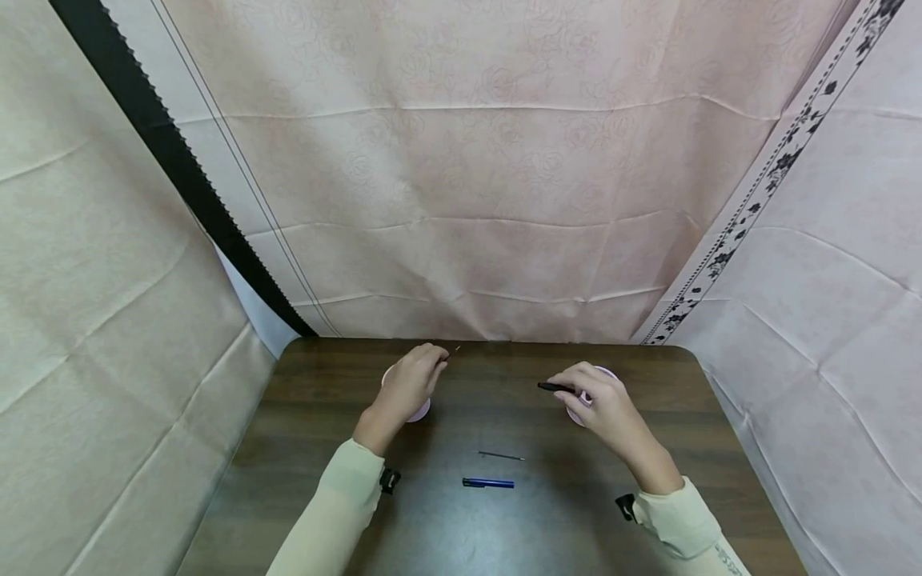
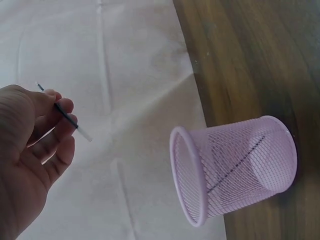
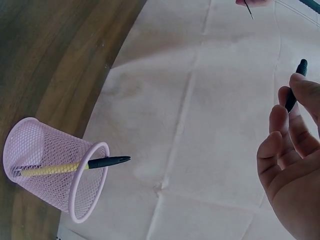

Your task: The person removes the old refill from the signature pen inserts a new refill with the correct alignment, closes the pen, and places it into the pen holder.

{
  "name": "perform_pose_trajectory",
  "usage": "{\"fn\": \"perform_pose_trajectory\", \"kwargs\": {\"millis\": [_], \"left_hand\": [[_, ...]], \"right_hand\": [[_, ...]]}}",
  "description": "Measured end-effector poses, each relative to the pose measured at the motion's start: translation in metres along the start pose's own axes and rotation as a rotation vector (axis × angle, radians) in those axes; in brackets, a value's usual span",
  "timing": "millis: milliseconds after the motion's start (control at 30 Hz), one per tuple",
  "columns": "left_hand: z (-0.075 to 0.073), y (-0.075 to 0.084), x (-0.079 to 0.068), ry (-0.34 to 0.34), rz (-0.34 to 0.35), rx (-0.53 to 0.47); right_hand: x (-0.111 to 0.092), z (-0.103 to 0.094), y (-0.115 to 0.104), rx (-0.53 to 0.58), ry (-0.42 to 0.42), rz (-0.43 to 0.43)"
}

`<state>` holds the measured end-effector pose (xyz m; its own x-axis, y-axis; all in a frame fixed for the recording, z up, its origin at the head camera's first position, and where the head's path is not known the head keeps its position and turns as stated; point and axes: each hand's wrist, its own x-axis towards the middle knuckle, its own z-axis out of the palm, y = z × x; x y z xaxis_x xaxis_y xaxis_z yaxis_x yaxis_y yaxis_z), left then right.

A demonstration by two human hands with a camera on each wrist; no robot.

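Observation:
My left hand (image 1: 409, 382) pinches a thin pen refill (image 2: 67, 117), dark with a pale, clear end, between thumb and fingers. Beside that hand stands a pink mesh pen cup (image 2: 220, 142) with one dark, slim stick inside. In my right hand (image 1: 601, 404), thumb and fingertips grip a black pen (image 3: 302, 67), partly hidden by the fingers. A second pink mesh pen cup (image 3: 56, 147) stands near the right hand; a yellow pen with a black end (image 3: 107, 162) leans out over its rim. Both hands are raised near the table's far side.
On the wooden table (image 1: 432, 528), between the forearms, lie another thin refill (image 1: 500, 455) and a blue pen (image 1: 488, 483) nearer me. Pale cloth (image 1: 475, 168) hangs behind the table's far edge and along both sides.

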<state>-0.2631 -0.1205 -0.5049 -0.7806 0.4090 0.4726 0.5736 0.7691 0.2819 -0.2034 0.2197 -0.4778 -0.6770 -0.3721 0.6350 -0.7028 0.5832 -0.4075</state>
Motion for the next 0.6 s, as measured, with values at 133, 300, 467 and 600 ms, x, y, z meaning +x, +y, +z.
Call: {"fn": "perform_pose_trajectory", "kwargs": {"millis": [133,300,467,600], "left_hand": [[-0.004,0.006,0.001,0.056,0.044,-0.017],[-0.008,0.014,0.003,0.110,0.098,-0.057],[-0.012,0.023,0.007,0.160,0.140,-0.104],[-0.016,0.032,0.009,0.190,0.174,-0.116]], "right_hand": [[0.000,-0.001,-0.001,-0.001,0.003,0.015],[0.001,-0.003,-0.001,0.019,-0.006,0.033],[0.003,-0.003,0.000,0.013,-0.018,0.032],[0.005,-0.003,0.000,0.017,-0.021,0.029]]}}
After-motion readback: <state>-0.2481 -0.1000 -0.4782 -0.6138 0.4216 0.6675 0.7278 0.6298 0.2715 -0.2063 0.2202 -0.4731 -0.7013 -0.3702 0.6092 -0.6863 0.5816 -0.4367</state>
